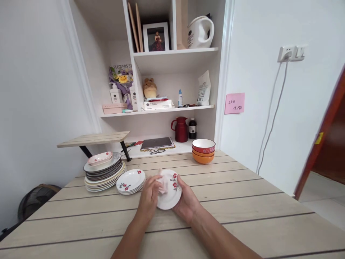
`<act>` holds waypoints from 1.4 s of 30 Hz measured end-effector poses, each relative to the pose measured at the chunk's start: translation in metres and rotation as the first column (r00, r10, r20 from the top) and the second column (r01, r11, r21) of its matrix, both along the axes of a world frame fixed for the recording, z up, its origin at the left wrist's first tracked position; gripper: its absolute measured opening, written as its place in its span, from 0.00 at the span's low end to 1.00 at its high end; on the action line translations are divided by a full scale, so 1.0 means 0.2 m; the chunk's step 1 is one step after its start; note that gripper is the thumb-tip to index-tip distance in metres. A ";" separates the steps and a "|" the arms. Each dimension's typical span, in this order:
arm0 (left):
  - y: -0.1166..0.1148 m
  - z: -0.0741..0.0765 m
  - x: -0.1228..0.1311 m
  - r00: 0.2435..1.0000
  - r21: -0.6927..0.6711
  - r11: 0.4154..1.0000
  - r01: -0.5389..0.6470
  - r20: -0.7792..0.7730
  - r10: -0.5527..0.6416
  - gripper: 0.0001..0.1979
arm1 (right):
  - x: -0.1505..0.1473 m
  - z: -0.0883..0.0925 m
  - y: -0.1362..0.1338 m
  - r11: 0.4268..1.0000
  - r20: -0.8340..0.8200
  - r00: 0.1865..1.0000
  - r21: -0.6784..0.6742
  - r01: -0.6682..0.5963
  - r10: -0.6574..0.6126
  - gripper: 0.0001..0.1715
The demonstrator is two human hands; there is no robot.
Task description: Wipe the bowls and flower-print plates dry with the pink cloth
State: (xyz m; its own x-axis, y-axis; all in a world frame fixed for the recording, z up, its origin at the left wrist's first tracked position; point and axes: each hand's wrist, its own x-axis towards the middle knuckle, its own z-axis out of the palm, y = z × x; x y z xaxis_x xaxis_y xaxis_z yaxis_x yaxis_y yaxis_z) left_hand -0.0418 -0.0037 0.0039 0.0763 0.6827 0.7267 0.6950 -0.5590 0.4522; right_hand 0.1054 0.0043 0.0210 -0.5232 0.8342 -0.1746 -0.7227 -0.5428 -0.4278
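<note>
A small white plate [169,199] with red flowers is held tilted above the table in the middle of the view. My right hand [188,201] grips it by the right rim, thumb on the front edge and fingers underneath. My left hand [151,192] is closed on a pale pink cloth [163,185], pressed against the left part of the plate's face. Part of the cloth is hidden by the fingers. Just left of my left hand sits a stack of matching flowered plates [131,180].
Larger plates [105,176] are stacked at the left, topped by a pink oval dish [100,158], beside a low wooden stand [94,139]. Stacked bowls [203,156] stand at the back right. Behind are a laptop [156,143], glasses [157,151] and a red jug [181,130].
</note>
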 end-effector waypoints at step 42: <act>0.01 0.01 -0.04 0.941 -0.131 0.961 0.242 0.274 -0.200 0.23 | 0.14 0.00 0.05 0.963 0.250 0.967 0.268 -0.021 -0.048 0.18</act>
State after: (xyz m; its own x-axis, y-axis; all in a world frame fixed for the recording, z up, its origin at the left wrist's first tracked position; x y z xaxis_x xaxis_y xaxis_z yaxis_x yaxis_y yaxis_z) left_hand -0.0499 -0.0026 0.0052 0.0644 0.7790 0.6237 0.4109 -0.5903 0.6948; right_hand 0.1328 0.0150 0.0220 -0.4793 0.8749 -0.0698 -0.5785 -0.3747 -0.7245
